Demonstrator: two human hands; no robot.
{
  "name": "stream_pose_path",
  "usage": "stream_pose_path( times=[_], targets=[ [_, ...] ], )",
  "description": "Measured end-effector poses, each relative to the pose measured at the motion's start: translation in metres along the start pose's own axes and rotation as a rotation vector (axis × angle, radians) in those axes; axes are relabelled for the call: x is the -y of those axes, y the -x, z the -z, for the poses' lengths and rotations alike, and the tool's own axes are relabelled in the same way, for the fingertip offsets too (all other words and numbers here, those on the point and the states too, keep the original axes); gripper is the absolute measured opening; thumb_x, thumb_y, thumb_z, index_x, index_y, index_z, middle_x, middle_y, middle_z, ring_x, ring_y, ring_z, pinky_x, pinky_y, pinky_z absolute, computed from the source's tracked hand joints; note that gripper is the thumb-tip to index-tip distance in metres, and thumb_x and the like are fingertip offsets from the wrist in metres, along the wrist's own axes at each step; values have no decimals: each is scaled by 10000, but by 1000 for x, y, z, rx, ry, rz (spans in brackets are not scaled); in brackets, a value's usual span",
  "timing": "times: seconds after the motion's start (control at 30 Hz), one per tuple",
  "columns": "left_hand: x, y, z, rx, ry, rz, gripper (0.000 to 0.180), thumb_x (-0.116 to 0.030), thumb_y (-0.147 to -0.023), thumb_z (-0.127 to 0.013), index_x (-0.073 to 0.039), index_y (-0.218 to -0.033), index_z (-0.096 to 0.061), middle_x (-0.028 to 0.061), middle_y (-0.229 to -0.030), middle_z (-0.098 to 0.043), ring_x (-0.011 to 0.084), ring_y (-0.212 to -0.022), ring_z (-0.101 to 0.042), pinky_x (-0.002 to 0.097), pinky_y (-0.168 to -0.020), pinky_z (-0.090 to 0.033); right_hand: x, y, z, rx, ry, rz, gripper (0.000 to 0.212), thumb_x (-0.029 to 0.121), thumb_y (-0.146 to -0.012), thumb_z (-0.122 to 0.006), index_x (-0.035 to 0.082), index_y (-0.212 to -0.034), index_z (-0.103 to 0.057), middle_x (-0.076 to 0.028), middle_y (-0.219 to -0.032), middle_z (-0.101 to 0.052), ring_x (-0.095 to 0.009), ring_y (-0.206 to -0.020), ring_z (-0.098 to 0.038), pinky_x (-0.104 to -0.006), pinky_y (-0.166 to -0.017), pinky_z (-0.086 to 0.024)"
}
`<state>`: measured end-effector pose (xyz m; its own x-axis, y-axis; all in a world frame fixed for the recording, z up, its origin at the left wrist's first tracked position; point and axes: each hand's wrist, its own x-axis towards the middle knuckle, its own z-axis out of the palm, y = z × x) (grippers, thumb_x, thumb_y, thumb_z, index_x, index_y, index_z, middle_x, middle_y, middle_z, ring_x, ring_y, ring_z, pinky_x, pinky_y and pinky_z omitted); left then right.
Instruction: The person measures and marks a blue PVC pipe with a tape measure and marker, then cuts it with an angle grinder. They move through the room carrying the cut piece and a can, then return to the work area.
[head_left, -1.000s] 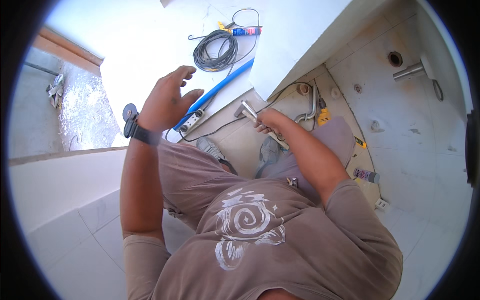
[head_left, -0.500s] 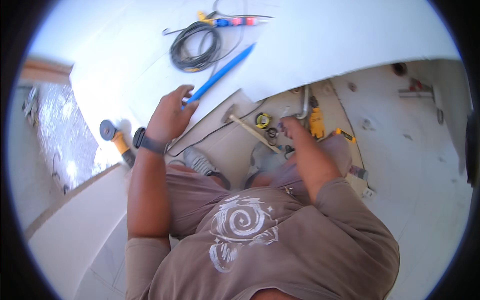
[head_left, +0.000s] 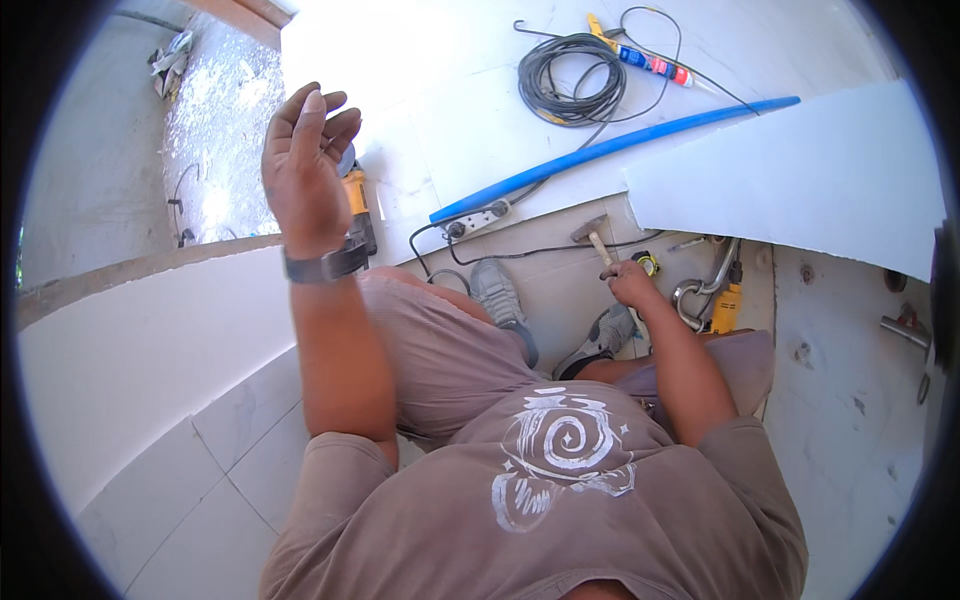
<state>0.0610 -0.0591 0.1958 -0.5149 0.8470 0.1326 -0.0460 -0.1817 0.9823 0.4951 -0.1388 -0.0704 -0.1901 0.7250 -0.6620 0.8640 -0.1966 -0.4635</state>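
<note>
My left hand point(head_left: 308, 180) is raised at the upper left, its fingers apart and loosely bent with nothing in them. Just beyond its wrist, an angle grinder point(head_left: 360, 207) with a yellow body stands partly hidden. My right hand point(head_left: 630, 284) is closed round the wooden handle of a hammer point(head_left: 598, 240), whose head lies up and to the left of the fingers. A tape measure point(head_left: 648, 263) with a yellow-green rim sits just beyond this hand. To its right are a curved chrome fitting point(head_left: 690, 303) and a yellow tool point(head_left: 727, 308).
A long blue pipe point(head_left: 610, 148) lies across the white tiles beside a coiled grey cable point(head_left: 540, 90) and a sealant tube point(head_left: 640, 60). A power strip point(head_left: 477, 219) with a black cord lies near my shoe point(head_left: 497, 292). A white sheet point(head_left: 800, 170) overhangs at the right.
The view has swung left. My left hand has moved away from the blue pipe's near end. My right hand has gone from beside the chrome fitting to the hammer handle.
</note>
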Motion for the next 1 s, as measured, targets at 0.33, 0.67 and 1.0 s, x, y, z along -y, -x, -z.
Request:
stream_pose_path(
  times=[0.33, 0.67, 1.0],
  targets=[
    [228, -12, 176, 150, -1351, 600, 682, -394, -839, -763, 131, -1233, -578, 296, -1231, -662, 399, -1167, -652, 438, -1005, -509, 30, 11, -33, 74, -38, 139, 344, 231, -882, -667, 31, -1158, -712, -235, -1208, -665, -410, -1138, -630, -422, -1032, -489],
    [317, 9, 213, 98, -1231, 858, 593, -295, -748, -818, 56, -1169, -594, 244, -1060, -708, 369, -1014, -706, 428, -881, -561, 24, 26, -33, 192, 64, 92, 483, 273, -895, -677, 13, -1300, -630, -231, -1294, -635, -405, -1198, -601, -445, -1044, -479],
    [165, -17, 128, 179, -413, 750, 370, -183, -782, -774, 53, -1031, -634, 76, -792, -652, 172, -583, -636, 313, -526, -530, 128, 13, 21, 101, -278, 336, 548, 346, -936, -681, -43, -1316, -610, -220, -1194, -689, -286, -1041, -682, -379, -924, -527]
  ],
)
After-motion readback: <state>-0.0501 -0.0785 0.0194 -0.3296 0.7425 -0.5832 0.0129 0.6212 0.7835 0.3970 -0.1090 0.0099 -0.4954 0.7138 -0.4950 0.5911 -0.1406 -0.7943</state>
